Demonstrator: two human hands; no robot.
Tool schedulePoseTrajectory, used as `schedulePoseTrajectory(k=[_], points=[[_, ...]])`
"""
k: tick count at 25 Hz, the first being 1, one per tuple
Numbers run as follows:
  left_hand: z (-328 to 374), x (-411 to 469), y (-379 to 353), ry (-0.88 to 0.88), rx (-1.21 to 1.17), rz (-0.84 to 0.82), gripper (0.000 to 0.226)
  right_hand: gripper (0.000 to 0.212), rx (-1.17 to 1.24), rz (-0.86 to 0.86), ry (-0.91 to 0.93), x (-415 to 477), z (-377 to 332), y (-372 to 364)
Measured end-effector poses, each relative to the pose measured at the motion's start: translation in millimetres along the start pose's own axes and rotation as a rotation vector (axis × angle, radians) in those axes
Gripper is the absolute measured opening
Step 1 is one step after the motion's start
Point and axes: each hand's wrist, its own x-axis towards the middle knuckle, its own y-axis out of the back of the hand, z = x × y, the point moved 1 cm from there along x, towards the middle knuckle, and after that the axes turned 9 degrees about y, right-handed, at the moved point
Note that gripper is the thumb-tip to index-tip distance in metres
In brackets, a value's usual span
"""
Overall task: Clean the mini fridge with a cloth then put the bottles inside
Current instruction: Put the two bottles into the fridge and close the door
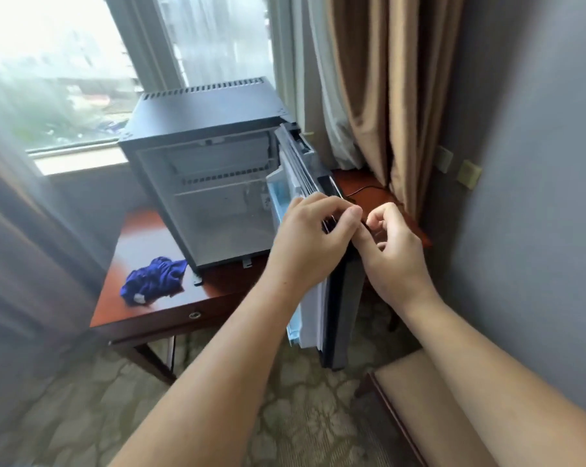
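Left hand [313,237] is gripping the mini fridge door [306,325] edge, right hand [391,251] curling beside it, can't tell on what; blue cloth [155,279] is lying down-left, nearer the left hand.

No legible text, mini fridge [204,109] possibly too blurred

light: bright daylight from the far-left window [59,62], overexposed
focus: soft throughout
edges: blurred, wide-angle bending

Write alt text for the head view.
The left hand grips the open door of the mini fridge, the right hand curled beside it. The fridge stands empty on a wooden table, a blue cloth beside it.
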Motion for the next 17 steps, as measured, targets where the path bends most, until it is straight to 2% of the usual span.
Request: schedulePoseTrajectory(k=[5,9,11,14,17], points=[[-80,16,77,0.061,0.168,0.158,0.022,0.038,0.113,-0.184,0.087,5,-39,-93],[-133,36,162,0.139,0.186,0.116,0.011,0.023,0.092,-0.273,0.112,29,-62,-171],[-158,48,204,0.124,0.218,0.087,0.005,0.015,0.079,-0.317,0.129,44,-70,-212],[-196,77,249,0.036,0.326,0.089,0.01,0.007,0.039,-0.342,0.152,72,-82,-265],[-230,111,282,-0.019,0.404,0.1,0.023,0.013,0.0,-0.321,0.148,103,-89,-306]])
